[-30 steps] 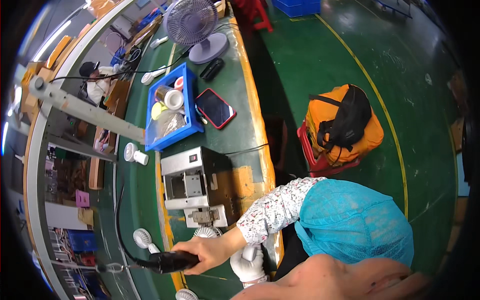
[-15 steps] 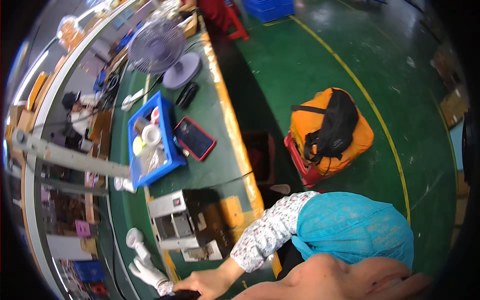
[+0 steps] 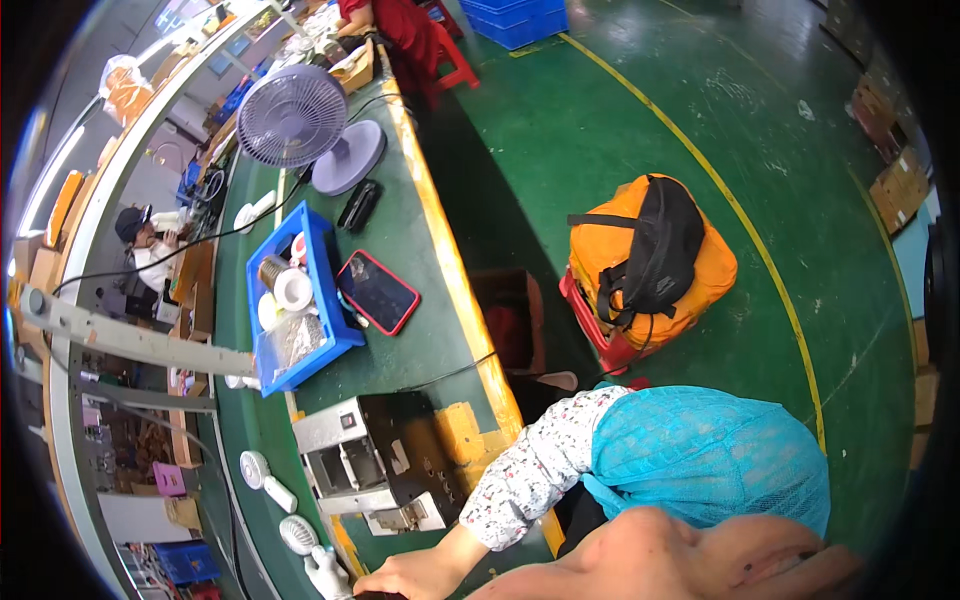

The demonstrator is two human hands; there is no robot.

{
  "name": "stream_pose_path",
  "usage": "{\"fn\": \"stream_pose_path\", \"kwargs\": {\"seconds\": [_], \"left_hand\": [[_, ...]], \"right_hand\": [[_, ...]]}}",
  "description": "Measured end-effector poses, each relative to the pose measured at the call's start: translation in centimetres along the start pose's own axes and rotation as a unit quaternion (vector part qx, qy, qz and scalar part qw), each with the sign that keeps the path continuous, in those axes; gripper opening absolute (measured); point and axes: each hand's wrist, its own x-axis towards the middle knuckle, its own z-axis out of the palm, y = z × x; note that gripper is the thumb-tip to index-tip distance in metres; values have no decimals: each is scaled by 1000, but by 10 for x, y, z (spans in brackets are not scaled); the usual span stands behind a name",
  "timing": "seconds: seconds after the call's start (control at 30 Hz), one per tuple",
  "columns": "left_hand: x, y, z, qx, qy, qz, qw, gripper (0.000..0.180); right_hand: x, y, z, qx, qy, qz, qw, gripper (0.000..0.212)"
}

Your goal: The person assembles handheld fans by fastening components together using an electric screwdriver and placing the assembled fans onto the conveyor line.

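Note:
My right hand (image 3: 405, 578) reaches out of a flowered sleeve (image 3: 530, 470) to the green workbench (image 3: 400, 230) at the bottom edge. Its fingers lie over something dark that the frame cuts off, so its grip is unclear. Just left of it lie a white handheld fan (image 3: 298, 535) and a white shape (image 3: 325, 575) I cannot identify. A grey metal machine (image 3: 365, 465) stands right above the hand. My left hand is out of view. A blue mesh cap (image 3: 700, 455) and bare skin (image 3: 680, 555) fill the lower right.
A blue bin (image 3: 320, 240) of small parts, a red-cased phone (image 3: 378, 292), a purple desk fan (image 3: 295, 115) and a black case (image 3: 357, 205) lie farther along the bench. An orange bag with a black pouch (image 3: 650, 255) sits on a red stool. Another person (image 3: 150, 240) works behind the bench.
The view has swung up and right along the bench. My right hand, which held a black corded tool a second ago, has slid to the bottom edge; the white-gloved hand is gone.

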Motion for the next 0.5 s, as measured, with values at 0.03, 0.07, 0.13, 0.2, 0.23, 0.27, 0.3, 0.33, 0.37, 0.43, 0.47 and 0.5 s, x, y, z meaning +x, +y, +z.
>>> {"fn": "stream_pose_path", "kwargs": {"seconds": [0.03, 0.07, 0.13, 0.2, 0.23, 0.27, 0.3, 0.33, 0.37, 0.43, 0.47, 0.5], "left_hand": [[-15, 0, 9, -109, 85, -237, 962, 20], [-36, 7, 10, -209, 173, -454, 849, 28], [31, 56, 34, -317, 139, -518, 782, 20], [43, 111, 48, -357, 229, -497, 757, 17], [44, 134, 56, -370, 283, -480, 743, 16], [48, 156, 64, -381, 336, -460, 728, 16], [51, 201, 58, -371, 405, -426, 719, 16], [72, 222, 69, -245, 337, -410, 811, 18], [102, 240, 82, -504, 518, -414, 553, 19], [97, 262, 101, -701, 519, -315, 374, 31], [88, 271, 115, -782, 453, -198, 380, 35], [81, 278, 129, -794, 455, -216, 341, 37]], "right_hand": [[0, 0, 2, 2, 6, -11, 1000, 48], [0, 0, 4, 8, 8, -24, 1000, 47], [-4, 18, -7, 21, 18, -26, 999, 45], [0, 21, -6, 43, 1, 25, 999, 46], [3, 20, -8, 35, -20, 71, 997, 47], [5, 20, -8, 23, -44, 117, 992, 49], [5, 4, 4, 18, -51, 98, 994, 47], [2, 4, -4, -10, -22, 97, 995, 45], [1, 5, -10, -26, -1, 86, 996, 44], [2, 4, -17, -87, 31, 33, 995, 47], [5, 7, -18, -125, 39, -7, 991, 51], [8, 1, -17, -167, 56, -30, 984, 53]]}}
